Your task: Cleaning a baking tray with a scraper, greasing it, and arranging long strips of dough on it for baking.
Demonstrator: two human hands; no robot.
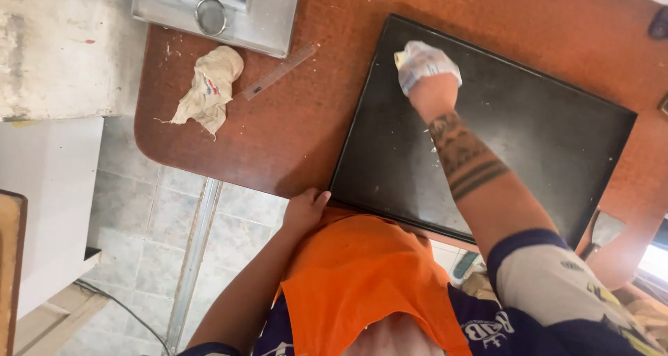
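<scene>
A reddish-brown table (pixel 292 130) with a rounded corner fills most of the view from above, its near edge over a grey tiled floor (pixel 149 220). On it lies a large black flat panel (pixel 536 137), a rectangle set at a slight angle, its near left corner just beyond my orange apron (pixel 362 279). My right hand (pixel 433 91) is stretched out over the upper left part of the panel, fingers closed around a crumpled white cloth (pixel 423 60) that I press against the dark surface; pale smears show on the panel near my forearm. My left hand (pixel 304 210) rests curled at the table's near edge, just beside the panel's corner, holding nothing that I can see. Farther off, near the table's left side, a metal case (pixel 268 22) with a ring handle sits at the far edge, a crumpled beige rag (pixel 209 88) lies below it, and a clear ruler (pixel 278 70) lies slanted between rag and panel.
</scene>
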